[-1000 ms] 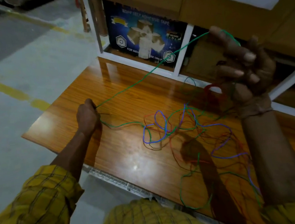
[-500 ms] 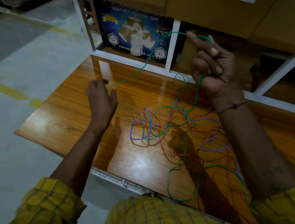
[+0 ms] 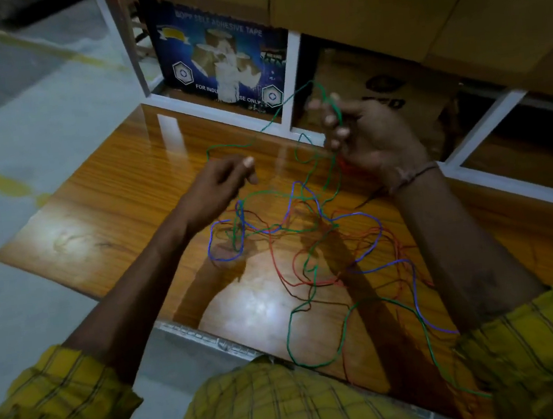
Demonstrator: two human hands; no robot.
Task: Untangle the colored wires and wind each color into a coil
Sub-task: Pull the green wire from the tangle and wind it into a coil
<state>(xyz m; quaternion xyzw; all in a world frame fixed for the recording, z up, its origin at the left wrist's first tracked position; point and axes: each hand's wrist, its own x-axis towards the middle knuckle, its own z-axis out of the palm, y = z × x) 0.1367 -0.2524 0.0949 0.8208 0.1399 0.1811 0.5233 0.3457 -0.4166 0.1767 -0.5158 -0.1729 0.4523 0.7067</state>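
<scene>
Since the earlier frames, the left hand had let go of the green wire and hovered released at frame centre. The right hand, upper right of centre, grasped green turns wrapped round its fingers. Blue wire, red wire and loose green loops lay tangled on the tabletop. Judgement: only the green coil was begun; most work remained.
</scene>
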